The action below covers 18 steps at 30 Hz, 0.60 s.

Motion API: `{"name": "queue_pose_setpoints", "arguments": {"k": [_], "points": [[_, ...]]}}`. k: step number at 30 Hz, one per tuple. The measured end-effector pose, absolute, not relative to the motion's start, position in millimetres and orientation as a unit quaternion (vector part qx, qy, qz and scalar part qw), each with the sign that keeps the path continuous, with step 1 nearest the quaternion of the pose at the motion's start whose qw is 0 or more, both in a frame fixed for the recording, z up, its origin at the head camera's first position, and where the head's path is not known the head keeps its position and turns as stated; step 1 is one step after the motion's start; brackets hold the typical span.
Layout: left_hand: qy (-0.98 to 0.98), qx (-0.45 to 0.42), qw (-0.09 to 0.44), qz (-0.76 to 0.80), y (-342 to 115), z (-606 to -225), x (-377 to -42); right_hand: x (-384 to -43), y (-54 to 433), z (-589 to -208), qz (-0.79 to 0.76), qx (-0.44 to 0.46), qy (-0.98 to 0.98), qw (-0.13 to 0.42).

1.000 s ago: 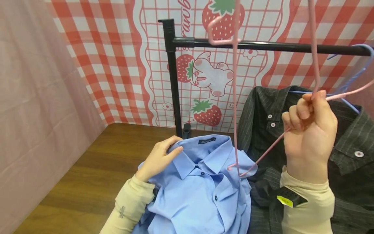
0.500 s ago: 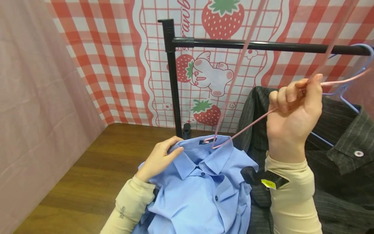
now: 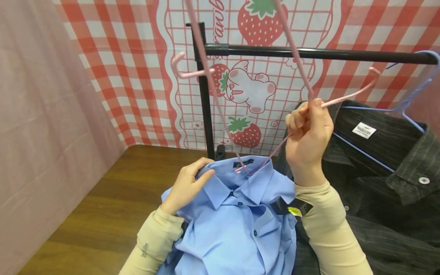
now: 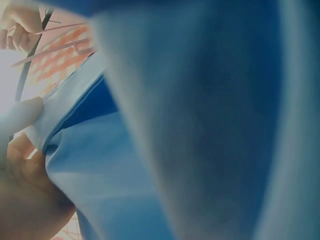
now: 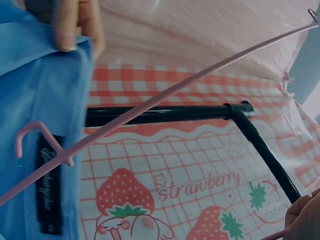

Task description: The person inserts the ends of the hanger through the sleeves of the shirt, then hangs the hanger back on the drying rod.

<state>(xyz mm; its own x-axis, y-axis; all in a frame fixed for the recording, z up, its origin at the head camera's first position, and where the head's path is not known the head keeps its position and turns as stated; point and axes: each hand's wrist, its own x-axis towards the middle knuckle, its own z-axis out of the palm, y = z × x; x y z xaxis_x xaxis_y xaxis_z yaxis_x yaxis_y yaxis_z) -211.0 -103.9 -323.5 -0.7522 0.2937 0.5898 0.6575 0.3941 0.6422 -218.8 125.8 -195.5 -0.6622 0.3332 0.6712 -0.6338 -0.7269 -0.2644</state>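
Note:
A light blue button-up shirt (image 3: 220, 233) hangs from my left hand (image 3: 187, 187), which pinches its collar at the left side. In the left wrist view, the thumb lies on one face of the collar (image 4: 65, 100) with fingers behind it. My right hand (image 3: 307, 137) grips a pink hanger (image 3: 295, 53) near the base of its hook, holding it tilted. The hanger's lower corner (image 3: 245, 172) dips into the neck opening, by the black label (image 5: 49, 185) in the right wrist view. Much of the hanger runs out of the top of the head view.
A black rack bar (image 3: 337, 54) on an upright post (image 3: 204, 110) crosses behind the hands. On it a dark pinstriped shirt (image 3: 378, 214) hangs from a blue hanger (image 3: 409, 101) at the right. A brown wooden tabletop (image 3: 96, 214) lies below, beside a pink curtain (image 3: 55, 114).
My right hand has moved left with the pink hanger, and the hanger's corner has gone from in front of the shirt's shoulder into its neck opening. My left hand stays on the collar.

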Motion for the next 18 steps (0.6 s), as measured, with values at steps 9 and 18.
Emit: {"name": "queue_pose_setpoints", "arguments": {"k": [9, 18], "points": [[-0.786, -0.299, 0.256, -0.476, -101.3, -318.8, -205.9, -214.3, 105.6, -203.0, 0.833, 0.338, -0.348, 0.267], [-0.748, -0.303, 0.299, -0.51, -101.6, -311.8, -199.8, -209.6, 95.0, -213.8, 0.748, 0.361, -0.476, 0.289]]}}
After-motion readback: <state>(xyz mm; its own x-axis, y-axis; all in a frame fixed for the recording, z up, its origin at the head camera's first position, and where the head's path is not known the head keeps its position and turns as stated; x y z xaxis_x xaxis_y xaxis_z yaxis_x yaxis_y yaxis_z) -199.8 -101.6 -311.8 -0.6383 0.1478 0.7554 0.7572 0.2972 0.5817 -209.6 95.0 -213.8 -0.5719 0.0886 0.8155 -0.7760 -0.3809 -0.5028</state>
